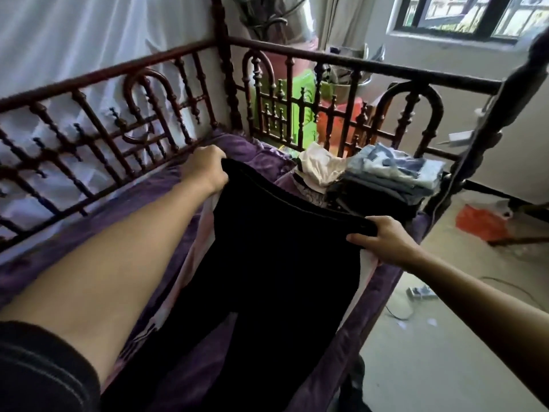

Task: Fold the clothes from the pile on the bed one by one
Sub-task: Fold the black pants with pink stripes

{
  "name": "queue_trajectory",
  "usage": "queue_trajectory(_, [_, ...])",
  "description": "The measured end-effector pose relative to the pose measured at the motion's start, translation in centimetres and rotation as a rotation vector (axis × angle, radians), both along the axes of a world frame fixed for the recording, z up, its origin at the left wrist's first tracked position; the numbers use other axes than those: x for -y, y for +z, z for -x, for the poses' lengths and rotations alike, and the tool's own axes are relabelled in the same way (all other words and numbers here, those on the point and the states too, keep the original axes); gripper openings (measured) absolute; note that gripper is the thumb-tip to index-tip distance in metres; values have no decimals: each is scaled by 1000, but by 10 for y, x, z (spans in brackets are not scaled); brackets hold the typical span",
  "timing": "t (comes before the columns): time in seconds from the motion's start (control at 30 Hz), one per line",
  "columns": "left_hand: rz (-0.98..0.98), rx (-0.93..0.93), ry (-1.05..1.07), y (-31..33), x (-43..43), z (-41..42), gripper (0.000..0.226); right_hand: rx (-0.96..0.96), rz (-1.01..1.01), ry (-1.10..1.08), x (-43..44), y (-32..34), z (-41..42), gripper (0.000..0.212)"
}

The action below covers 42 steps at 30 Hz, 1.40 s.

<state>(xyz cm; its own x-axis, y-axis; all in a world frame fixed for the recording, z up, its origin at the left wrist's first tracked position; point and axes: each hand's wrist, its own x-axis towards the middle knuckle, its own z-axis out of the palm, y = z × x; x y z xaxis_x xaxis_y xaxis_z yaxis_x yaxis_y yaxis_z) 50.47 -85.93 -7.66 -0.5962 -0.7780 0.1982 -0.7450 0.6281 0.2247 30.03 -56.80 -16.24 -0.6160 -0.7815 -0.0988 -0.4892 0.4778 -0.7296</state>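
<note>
Head cam: a carved wooden railing [118,114] fences the bed's [133,197] left and far edges, and a stack of jeans [395,173] plus a crumpled white garment [319,168] sit at the far right corner, just past the black pants [282,263]. Pants run lengthwise down the bed, waistband at the far end, legs toward the near edge, with the left hand [205,171] and right hand [386,242] each gripping a waistband corner. Right edge is open to the floor [445,352], and bare purple cover shows along the left.
</note>
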Motion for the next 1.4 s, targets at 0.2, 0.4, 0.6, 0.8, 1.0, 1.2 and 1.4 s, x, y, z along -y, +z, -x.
queue_trajectory(0.2, [-219, 34, 96, -131, 25, 129, 25, 29, -264, -84, 39, -142, 121, 21])
queue_trajectory(0.4, [-431, -46, 178, -255, 33, 243, 37, 134, -500, -115, 56, -260, 206, 34])
queue_trajectory(0.6, [-522, -36, 244, -315, 42, 264, 40, 134, -754, 39, 65, -309, 233, 43])
queue_trajectory(0.8, [-604, 67, 389, -332, -18, 153, 20, -261, -624, 367, 79, -295, 210, 38])
queue_trajectory(1.0, [-838, 437, 372, -393, -174, 38, 13, -388, -846, 1107, 82, -333, 154, 52])
queue_trajectory(1.2, [-863, 727, 416, -462, -253, -17, 85, -727, -965, 1104, 52, -384, 148, 97])
queue_trajectory(1.4, [-666, 660, 473, -501, -272, -33, 86, -721, -1003, 1124, 46, -402, 155, 124])
